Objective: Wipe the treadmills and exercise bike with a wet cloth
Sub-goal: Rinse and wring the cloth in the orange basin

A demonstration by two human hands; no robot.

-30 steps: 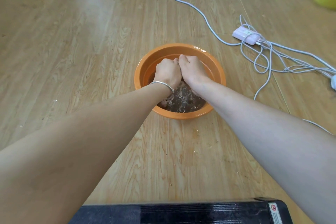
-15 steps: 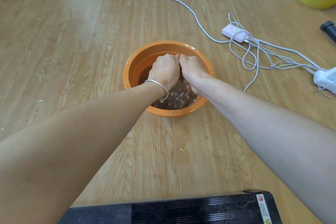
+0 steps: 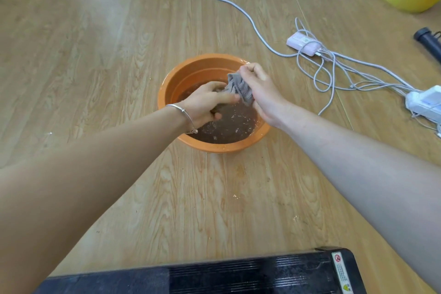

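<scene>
Step in hand: wringing the cloth (image 3: pixel 239 87) over the orange basin (image 3: pixel 171 86) on the floor. Both hands hold it above the murky water: left hand (image 3: pixel 206 102) has its grip curled round the lower end, right hand (image 3: pixel 259 88) clenches the upper end. Cloth is grey, twisted, bunched between them. Wiping seems not yet begun (black treadmill (image 3: pixel 238 274) edge lies nearest the camera). Next move likely calls for squeezing out drips, then carrying the cloth back to the treadmill.
</scene>
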